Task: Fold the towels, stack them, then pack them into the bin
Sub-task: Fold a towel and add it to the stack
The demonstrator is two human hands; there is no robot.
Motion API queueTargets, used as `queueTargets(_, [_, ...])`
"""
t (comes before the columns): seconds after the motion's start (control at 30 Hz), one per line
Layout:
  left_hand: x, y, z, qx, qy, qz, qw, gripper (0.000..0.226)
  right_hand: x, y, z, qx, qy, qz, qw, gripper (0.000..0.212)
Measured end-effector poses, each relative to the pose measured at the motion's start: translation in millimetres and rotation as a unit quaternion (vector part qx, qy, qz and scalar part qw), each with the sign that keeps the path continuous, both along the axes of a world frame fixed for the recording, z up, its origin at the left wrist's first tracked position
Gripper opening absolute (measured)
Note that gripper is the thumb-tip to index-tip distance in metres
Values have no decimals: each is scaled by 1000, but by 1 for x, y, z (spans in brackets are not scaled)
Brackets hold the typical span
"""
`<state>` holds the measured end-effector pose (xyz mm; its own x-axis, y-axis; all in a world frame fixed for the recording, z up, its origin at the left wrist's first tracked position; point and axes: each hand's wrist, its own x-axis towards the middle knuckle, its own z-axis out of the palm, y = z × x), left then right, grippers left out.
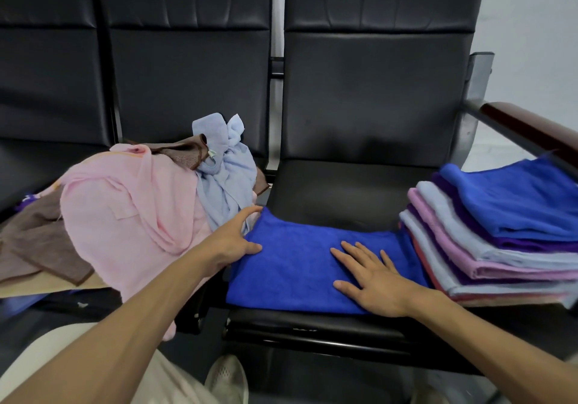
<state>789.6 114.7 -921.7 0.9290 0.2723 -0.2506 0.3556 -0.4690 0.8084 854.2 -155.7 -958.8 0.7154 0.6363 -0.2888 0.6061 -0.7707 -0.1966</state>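
I saw the blue towel (297,266) lying flat on the black seat (337,191), near the front edge of the seat, and I describe all places from this towel.

The right hand (372,278) lay on the right half of the blue towel, palm down. Its fingers were straight and spread apart, pointing to the left and away from the person. It pressed the cloth and gripped nothing.

The left hand (237,241) was at the left edge of the blue towel. It was also open: the thumb rested on top of the cloth, and the other fingers reached along the edge toward the far left corner, only a little bent. I could not tell if these fingers touched the blue cloth or the pile behind it.

Just right of the blue towel, touching its right end, stood the stack of folded towels (488,241), with blue, purple, light blue and lilac layers.

Left of the blue towel, on the next seat, was the unfolded heap: a pink towel (125,216) nearest, a light blue towel (225,178) behind it, and a brown towel (37,241) farthest left.
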Motion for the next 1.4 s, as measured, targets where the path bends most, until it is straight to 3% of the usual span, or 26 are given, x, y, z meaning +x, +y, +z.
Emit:
queueTargets(0.13, [-4, -1, 11, 67, 5, -58, 996, 39, 0, 3, 6, -23, -37, 19, 999, 68])
queueTargets(0.37, [-10, -9, 38, 168, 23, -89, 981, 45, -5, 20, 10, -16, -78, 42, 996, 71])
queueTargets(0.47, [-9, -20, 54, 151, -21, -91, 984, 23, -5, 32, 14, 54, -34, 54, 997, 69])
queueTargets(0.57, [-5, -40, 72, 109, -62, -94, 988, 28, 5, 32, 33, 150, 23, 58, 987, 66])
queueTargets(0.73, [13, -77, 79, 77, -55, -117, 989, 41, 26, -13, 87, 206, -5, 8, 979, 35])
queueTargets(0.8, [18, -91, 79, 74, -43, -132, 988, 41, 30, -34, 93, 172, -14, -16, 985, 30])
queueTargets(0.9, [23, -111, 76, 57, -21, -130, 990, 47, 32, -45, 79, 46, -63, -11, 997, 31])
queueTargets(1.03, [31, -126, 70, 48, -14, -117, 992, 48, 28, -36, 43, 5, -50, -3, 999, 33])
queueTargets(1.2, [41, -139, 61, 18, -4, -122, 992, 49, 32, -29, 21, -100, -37, 1, 994, 63])
queueTargets(1.33, [48, -145, 52, 8, 2, -122, 993, 51, 28, -22, 24, -117, -33, -13, 993, 72])
queueTargets(1.4, [51, -148, 48, -9, -9, -112, 994, 34, 25, -20, 36, -110, -29, -25, 993, 67])
